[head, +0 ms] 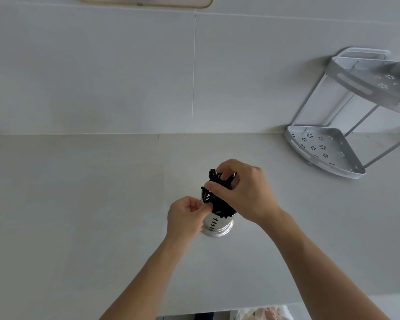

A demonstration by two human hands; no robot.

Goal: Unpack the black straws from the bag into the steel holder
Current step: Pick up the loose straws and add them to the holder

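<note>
The right hand [245, 190] is curled from above around the splayed top ends of the thin black straws [218, 200], which stand bunched inside the perforated cylindrical steel holder [215, 224]. The left hand [185, 214] is half closed, thumb and forefinger pinching at the holder's rim among the straws. The holder stands upright on the pale grey countertop [79, 215], well apart from the grey two-tier perforated metal corner rack [323, 146] by the wall at the right.

Bare forearms and hands [245, 192], sleeveless
</note>
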